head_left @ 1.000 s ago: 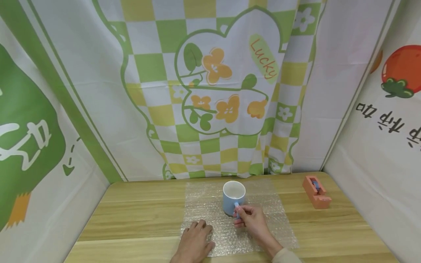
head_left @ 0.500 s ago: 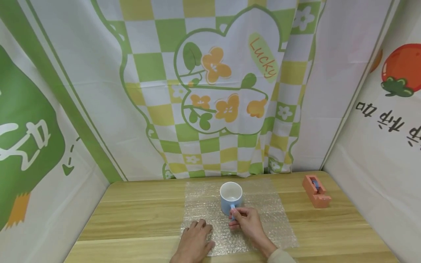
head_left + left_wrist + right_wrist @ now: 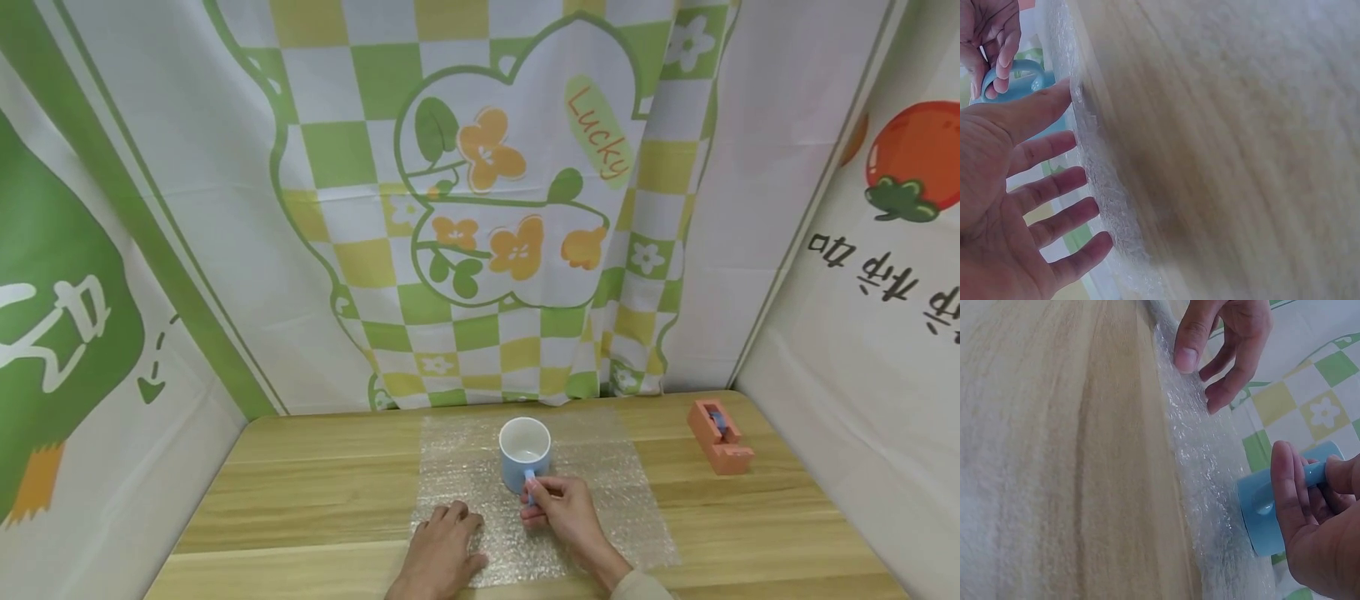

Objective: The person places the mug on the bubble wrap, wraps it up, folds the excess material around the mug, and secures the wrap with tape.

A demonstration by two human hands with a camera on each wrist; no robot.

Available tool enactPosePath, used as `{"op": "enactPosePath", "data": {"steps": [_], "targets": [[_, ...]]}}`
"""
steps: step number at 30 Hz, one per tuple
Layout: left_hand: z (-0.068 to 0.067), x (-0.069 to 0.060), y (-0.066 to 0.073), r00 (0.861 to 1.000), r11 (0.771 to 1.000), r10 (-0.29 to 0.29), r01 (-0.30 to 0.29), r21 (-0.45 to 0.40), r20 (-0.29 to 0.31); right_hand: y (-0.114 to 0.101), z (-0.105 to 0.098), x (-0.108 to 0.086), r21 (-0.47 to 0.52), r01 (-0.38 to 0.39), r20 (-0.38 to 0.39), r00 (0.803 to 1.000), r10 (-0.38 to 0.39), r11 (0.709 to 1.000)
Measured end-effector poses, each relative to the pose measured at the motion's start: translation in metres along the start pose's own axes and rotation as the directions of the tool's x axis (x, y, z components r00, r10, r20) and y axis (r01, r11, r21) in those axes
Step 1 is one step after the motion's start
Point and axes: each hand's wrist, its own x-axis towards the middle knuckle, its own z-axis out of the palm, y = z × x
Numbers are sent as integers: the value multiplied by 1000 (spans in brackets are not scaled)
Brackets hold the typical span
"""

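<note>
A light blue mug (image 3: pixel 517 468) with a white inside stands upright on a sheet of bubble wrap (image 3: pixel 465 454), its handle toward the person. My right hand (image 3: pixel 572 512) pinches that handle between thumb and fingers; the right wrist view shows the grip on the mug (image 3: pixel 1260 515) from the side. On the wrap's near left part rests my left hand (image 3: pixel 442 550), fingers spread and fingertips touching the sheet. In the left wrist view the left hand (image 3: pixel 1029 194) has its fingers extended against the bubble wrap (image 3: pixel 1107 187) and holds nothing.
A coral tape dispenser (image 3: pixel 720 437) with a blue roll sits at the table's back right. The wooden table (image 3: pixel 315 492) extends on both sides of the wrap. Behind it hangs a green and yellow checked curtain (image 3: pixel 480 333), with printed cloth at left and right.
The mug has shifted slightly left and nearer on the bubble wrap, my right hand still gripping its handle. My left hand has stayed in place.
</note>
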Motion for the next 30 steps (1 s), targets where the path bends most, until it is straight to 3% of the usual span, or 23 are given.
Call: {"op": "enactPosePath", "data": {"steps": [8, 12, 14, 16, 20, 24, 27, 28, 30], "targets": [[-3, -1, -3, 1000, 999, 17, -17, -32, 2, -1, -1, -3, -3, -3, 4, 1000, 3, 1000], [-2, -2, -3, 1000, 999, 20, -20, -35, -4, -5, -7, -3, -169, 9, 32, 999, -3, 986], [-1, -2, -3, 1000, 999, 17, -17, -36, 1, -7, -16, -4, -322, 39, 63, 998, -20, 946], [-1, -3, -2, 1000, 999, 13, -13, -42, 10, -9, -29, -8, -485, 102, 101, 993, -60, 868], [0, -3, -3, 1000, 999, 11, -10, -48, 24, -13, -62, -17, -721, 212, 175, 977, -123, 660], [-1, -3, -4, 999, 999, 7, -6, -54, 33, -18, -97, -28, -845, 322, 295, 947, -131, 426], [-2, -4, -5, 999, 999, 8, -6, -46, 34, -23, -118, -35, -877, 398, 385, 917, -102, 270], [-2, -4, -6, 999, 999, 9, -8, -44, 32, -25, -124, -37, -878, 417, 408, 909, -86, 234], [-2, -4, -6, 999, 999, 14, -12, -37, 37, -27, -133, -40, -878, 435, 435, 899, -47, 197]]}}
